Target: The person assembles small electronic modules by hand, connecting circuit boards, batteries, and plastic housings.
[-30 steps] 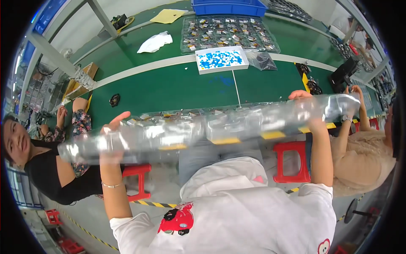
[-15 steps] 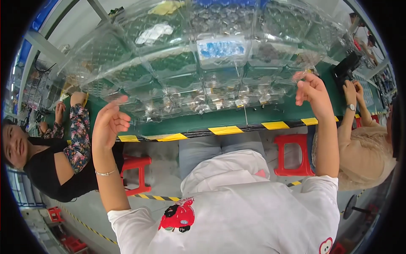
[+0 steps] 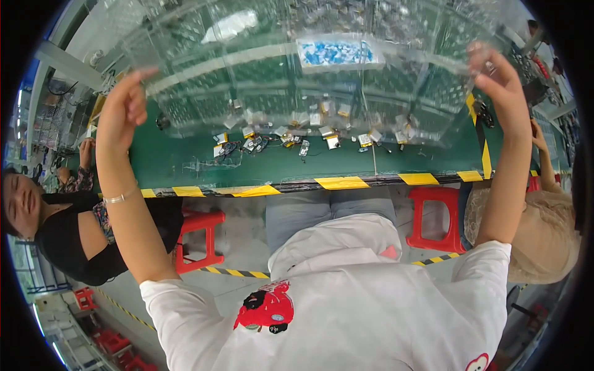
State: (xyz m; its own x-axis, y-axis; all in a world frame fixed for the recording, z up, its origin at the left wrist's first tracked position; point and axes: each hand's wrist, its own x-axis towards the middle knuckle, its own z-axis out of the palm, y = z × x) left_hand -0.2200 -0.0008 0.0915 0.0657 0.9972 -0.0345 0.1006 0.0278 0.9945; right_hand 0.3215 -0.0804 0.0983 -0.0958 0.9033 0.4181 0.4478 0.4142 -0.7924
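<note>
A large clear plastic blister tray (image 3: 204, 99) with moulded compartments spans the space between my hands, raised and tilted over the bench, partly blurred by motion. My left hand (image 3: 124, 108) is closed at its left edge, index finger stretched along the rim. At the right edge my right hand (image 3: 500, 77) pinches the tray; its fingertips are smeared. Below and through the plastic, several small silver pouch batteries (image 3: 333, 141) with yellow tape and dark wires lie in a row on the green mat (image 3: 278, 166).
Beyond the tray lie a white box of blue-and-white pieces (image 3: 340, 54) and a white bag (image 3: 229, 26). Black-and-yellow tape (image 3: 341, 183) marks the bench's front edge. Co-workers sit at left and right near red stools (image 3: 203, 238) (image 3: 428, 216).
Both hands have moved up and away, lifting the clear tray farther over the bench and spreading apart. The batteries near the front edge are now uncovered.
</note>
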